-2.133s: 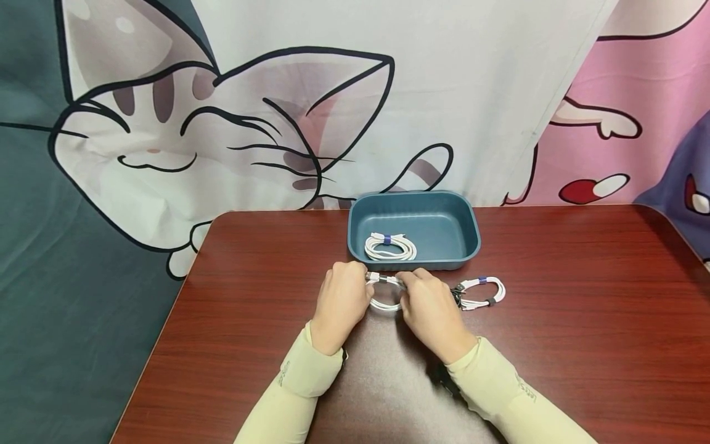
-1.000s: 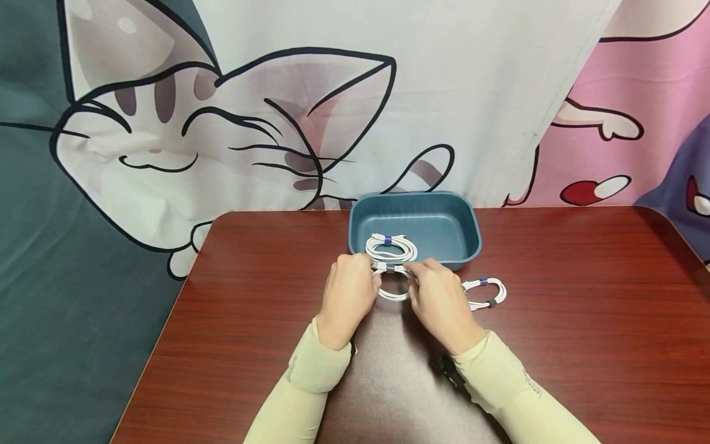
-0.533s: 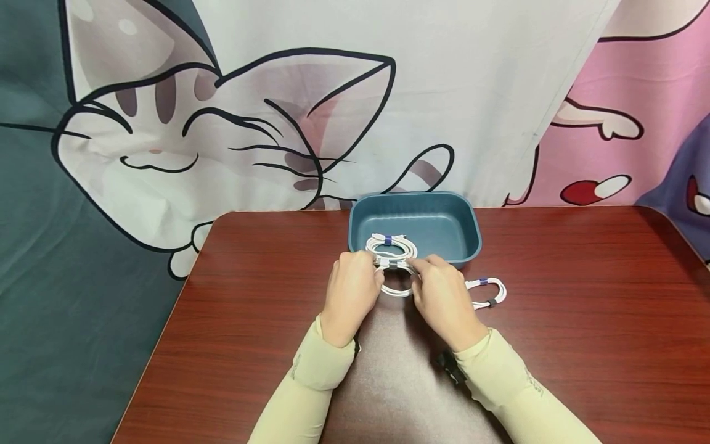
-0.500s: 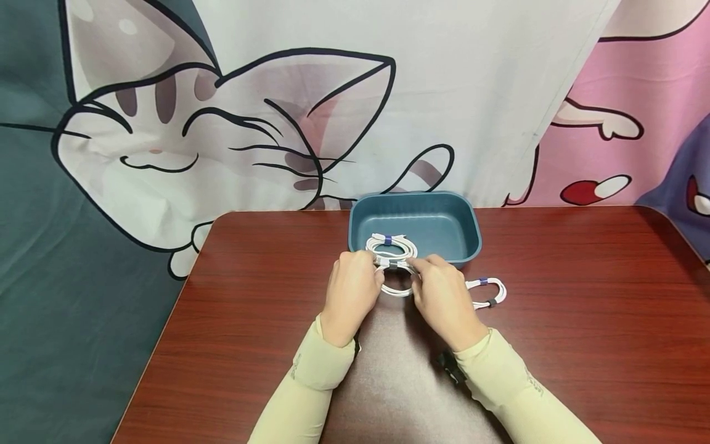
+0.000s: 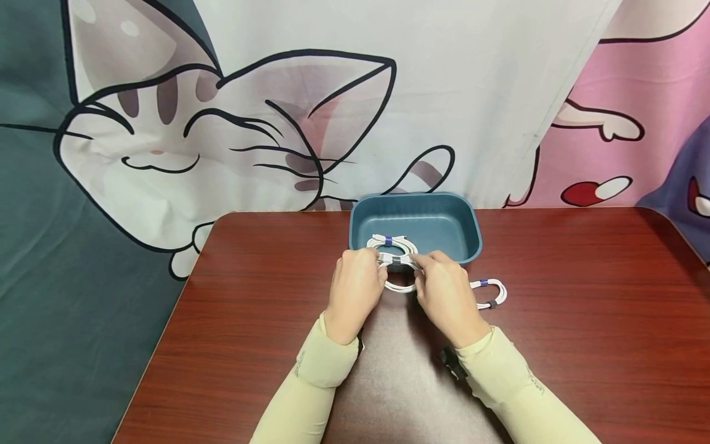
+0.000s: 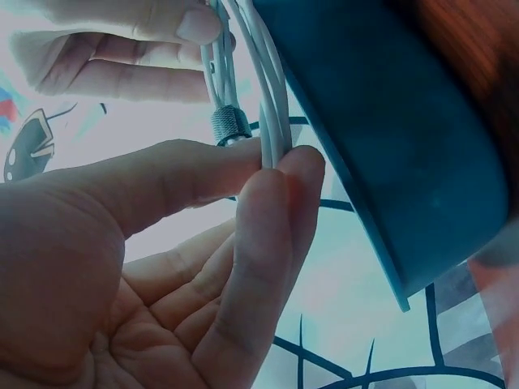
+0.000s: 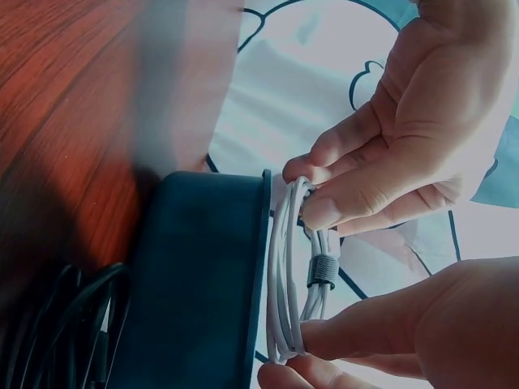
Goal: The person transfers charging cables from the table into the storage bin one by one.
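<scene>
Between both hands, a coiled white cable with a dark tie is held over the near rim of a blue-green rectangular bin. My left hand pinches the coil's left side between thumb and fingers; the left wrist view shows the thumb and index finger on its strands. On the right side, my right hand grips the coil with thumb and fingertips. Inside the bin lies another coiled white cable with a blue tie, partly covered by the held one.
Right of my right hand, a white cable with blue and dark ties lies on the brown table. A black cable is beside the bin in the right wrist view. A cat-print curtain hangs behind the table.
Both hands have raised the held white coil and carried it forward and slightly right, from in front of the bin to over its near rim. The cable inside has stayed put.
</scene>
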A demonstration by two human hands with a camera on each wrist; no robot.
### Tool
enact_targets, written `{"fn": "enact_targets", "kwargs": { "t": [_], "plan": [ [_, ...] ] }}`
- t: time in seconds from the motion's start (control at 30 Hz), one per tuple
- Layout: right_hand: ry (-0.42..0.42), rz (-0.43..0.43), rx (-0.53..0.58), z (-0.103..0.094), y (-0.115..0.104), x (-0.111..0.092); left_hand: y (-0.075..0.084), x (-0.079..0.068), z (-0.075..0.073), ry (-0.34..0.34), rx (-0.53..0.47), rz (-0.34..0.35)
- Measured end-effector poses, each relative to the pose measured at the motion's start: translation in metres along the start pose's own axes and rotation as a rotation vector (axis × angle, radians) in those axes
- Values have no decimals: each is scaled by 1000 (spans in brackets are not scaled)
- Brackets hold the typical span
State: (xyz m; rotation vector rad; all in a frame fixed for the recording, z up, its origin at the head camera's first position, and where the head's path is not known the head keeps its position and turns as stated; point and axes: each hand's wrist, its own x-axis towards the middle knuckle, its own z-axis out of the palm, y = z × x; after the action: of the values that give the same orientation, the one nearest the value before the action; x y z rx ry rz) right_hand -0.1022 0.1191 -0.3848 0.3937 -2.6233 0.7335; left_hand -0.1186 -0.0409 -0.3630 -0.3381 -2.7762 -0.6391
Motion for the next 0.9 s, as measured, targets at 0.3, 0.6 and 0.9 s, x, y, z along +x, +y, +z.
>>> {"fn": "enact_targets", "kwargs": {
  "t": [0.3, 0.6, 0.9],
  "plan": [
    [18, 16, 3, -1, 4, 2, 2, 3, 4, 19, -10, 13],
    [25, 44, 11, -2, 9, 4, 7, 7, 8, 34, -5, 21],
    [33, 62, 21, -5, 14, 7, 10, 10, 13, 50, -8, 14]
  ]
}}
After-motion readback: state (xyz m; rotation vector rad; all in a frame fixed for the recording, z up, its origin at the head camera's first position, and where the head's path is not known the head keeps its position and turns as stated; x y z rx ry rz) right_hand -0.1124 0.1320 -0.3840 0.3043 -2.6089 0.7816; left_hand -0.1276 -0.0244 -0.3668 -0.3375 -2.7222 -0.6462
